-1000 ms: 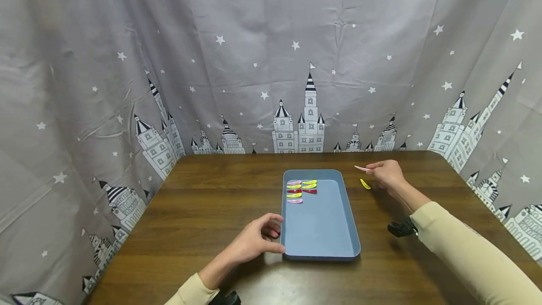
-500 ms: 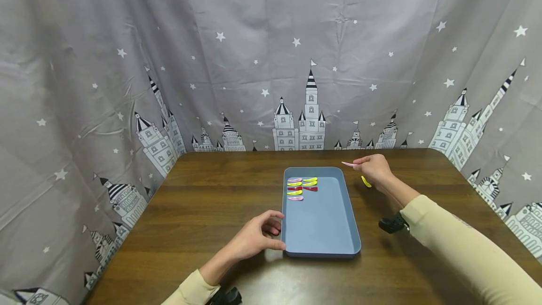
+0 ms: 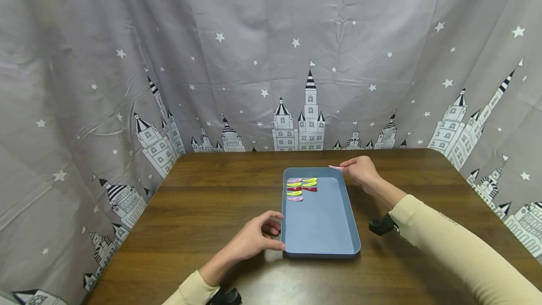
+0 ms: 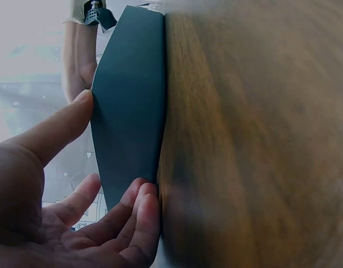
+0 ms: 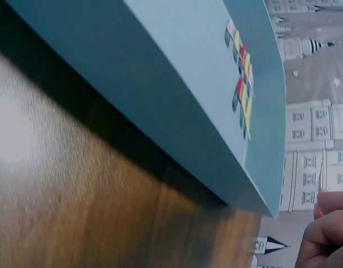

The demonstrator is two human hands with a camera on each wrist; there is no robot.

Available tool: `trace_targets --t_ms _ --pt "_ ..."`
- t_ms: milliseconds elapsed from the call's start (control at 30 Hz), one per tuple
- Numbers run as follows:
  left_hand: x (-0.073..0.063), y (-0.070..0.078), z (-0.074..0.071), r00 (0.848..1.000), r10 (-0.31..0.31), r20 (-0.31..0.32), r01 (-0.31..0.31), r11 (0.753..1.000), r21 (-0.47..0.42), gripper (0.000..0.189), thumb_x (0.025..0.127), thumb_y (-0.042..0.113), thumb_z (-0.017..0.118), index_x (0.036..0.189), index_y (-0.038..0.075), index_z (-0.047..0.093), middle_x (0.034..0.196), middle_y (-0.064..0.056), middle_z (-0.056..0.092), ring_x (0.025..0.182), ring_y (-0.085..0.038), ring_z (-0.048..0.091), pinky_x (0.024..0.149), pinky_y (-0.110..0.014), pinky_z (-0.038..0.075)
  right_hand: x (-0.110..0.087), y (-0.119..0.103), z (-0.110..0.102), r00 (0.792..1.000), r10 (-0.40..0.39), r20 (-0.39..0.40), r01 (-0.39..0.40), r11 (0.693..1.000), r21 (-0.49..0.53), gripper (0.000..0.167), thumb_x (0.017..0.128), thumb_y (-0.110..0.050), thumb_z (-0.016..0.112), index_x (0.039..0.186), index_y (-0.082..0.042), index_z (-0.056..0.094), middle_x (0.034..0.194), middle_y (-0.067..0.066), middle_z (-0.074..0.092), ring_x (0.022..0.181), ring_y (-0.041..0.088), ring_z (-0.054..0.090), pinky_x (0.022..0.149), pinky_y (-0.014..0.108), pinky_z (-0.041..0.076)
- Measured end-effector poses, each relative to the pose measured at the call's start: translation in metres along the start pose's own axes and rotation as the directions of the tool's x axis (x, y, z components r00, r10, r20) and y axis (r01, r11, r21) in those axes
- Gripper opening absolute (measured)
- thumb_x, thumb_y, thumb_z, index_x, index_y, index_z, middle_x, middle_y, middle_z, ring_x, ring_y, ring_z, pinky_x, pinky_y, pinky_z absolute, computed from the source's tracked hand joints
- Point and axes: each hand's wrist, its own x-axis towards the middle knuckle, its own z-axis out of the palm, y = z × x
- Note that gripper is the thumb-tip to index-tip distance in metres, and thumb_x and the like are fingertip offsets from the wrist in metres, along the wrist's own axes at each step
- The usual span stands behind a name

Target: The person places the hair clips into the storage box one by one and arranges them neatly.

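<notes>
My right hand point(image 3: 361, 172) pinches a pink hair clip point(image 3: 336, 167) by one end, over the far right corner of a blue-grey tray point(image 3: 320, 229). In the right wrist view only part of that hand point(image 5: 327, 229) shows, with the clip a thin sliver. Two columns of clips lie in the tray's far left part. The left column has pink, yellow and red clips point(image 3: 294, 188); beside it are two yellow clips point(image 3: 309, 183) and a red clip point(image 3: 310, 189). My left hand point(image 3: 254, 239) rests at the tray's left wall, thumb by the near corner, fingers loosely bent.
The tray stands on a brown wooden table point(image 3: 211, 192). A grey curtain point(image 3: 237, 69) printed with castles and stars hangs behind the table and along its sides. Each wrist wears a black device point(image 3: 382, 225).
My right hand has carried the pink clip leftward from the table's right side to the tray's far right corner. A yellow clip on the table is now out of sight. My left hand stays put.
</notes>
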Motion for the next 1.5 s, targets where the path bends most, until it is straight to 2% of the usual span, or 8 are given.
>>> trace_targets --t_ms 67,200,300,533,767,1200,1500 --pt "0.000 0.000 0.000 1.000 0.000 0.000 0.000 1.000 0.000 0.063 0.078 0.017 0.088 0.132 0.006 0.057 0.109 -0.011 0.065 0.100 -0.022 0.062 0.089 -0.034 0.053 -0.001 -0.001 0.005 1.000 0.005 0.008 -0.005 1.000 0.004 0.028 0.094 -0.002 0.063 0.119 0.009 0.066 0.066 -0.001 0.051 0.042 0.007 0.027 0.043 0.023 0.026" --pt "0.001 0.000 0.000 1.000 0.006 0.001 -0.006 1.000 0.004 0.063 0.078 0.018 0.088 0.132 0.007 0.058 0.108 -0.010 0.065 0.099 -0.022 0.062 0.090 -0.035 0.052 -0.002 -0.001 0.015 1.000 0.010 0.005 -0.010 1.000 -0.008 0.026 0.094 -0.003 0.064 0.117 0.009 0.068 0.086 0.009 0.061 0.045 0.009 0.031 0.044 0.023 0.028" --pt "0.001 -0.001 -0.001 1.000 0.004 0.002 -0.004 1.000 0.006 0.063 0.078 0.018 0.088 0.132 0.007 0.058 0.108 -0.009 0.065 0.099 -0.021 0.062 0.090 -0.035 0.052 -0.001 -0.002 0.022 1.000 0.019 0.009 -0.019 0.999 -0.026 0.025 0.095 -0.005 0.064 0.117 0.007 0.069 0.092 0.016 0.063 0.046 0.009 0.031 0.044 0.023 0.029" --pt "0.001 -0.002 -0.001 1.000 0.002 0.005 -0.002 1.000 0.002 0.064 0.078 0.018 0.088 0.133 0.007 0.057 0.108 -0.010 0.065 0.099 -0.022 0.063 0.087 -0.033 0.052 -0.002 -0.004 0.040 0.999 0.030 0.014 -0.029 0.998 -0.060 0.024 0.093 -0.004 0.065 0.115 0.004 0.072 0.110 0.019 0.064 0.043 0.010 0.027 0.043 0.024 0.026" --pt "0.000 0.001 -0.001 1.000 -0.007 -0.002 0.007 1.000 0.005 0.065 0.078 0.020 0.088 0.133 0.009 0.058 0.108 -0.009 0.065 0.100 -0.022 0.062 0.089 -0.035 0.052 -0.006 -0.004 0.057 0.998 0.055 0.018 -0.053 0.994 -0.100 0.022 0.094 -0.006 0.065 0.113 0.002 0.073 0.124 0.020 0.061 0.050 0.013 0.031 0.046 0.025 0.029" --pt "0.000 -0.001 0.000 1.000 -0.003 -0.007 0.003 1.000 -0.016 0.064 0.076 0.018 0.089 0.132 0.010 0.059 0.108 -0.010 0.066 0.100 -0.022 0.062 0.089 -0.034 0.052 -0.005 0.001 0.073 0.995 0.069 0.066 -0.062 0.992 -0.111 0.021 0.093 -0.005 0.068 0.112 0.003 0.073 0.120 0.019 0.066 0.043 0.012 0.031 0.044 0.023 0.028" --pt "0.001 -0.003 0.000 1.000 0.002 -0.009 -0.002 1.000 0.001 0.064 0.076 0.018 0.089 0.131 0.009 0.059 0.107 -0.010 0.066 0.098 -0.021 0.063 0.086 -0.033 0.051 -0.010 0.006 0.084 0.995 0.055 0.083 -0.042 0.987 -0.154 0.018 0.092 -0.002 0.066 0.107 0.002 0.075 0.109 0.014 0.066 0.044 0.008 0.028 0.044 0.022 0.026"
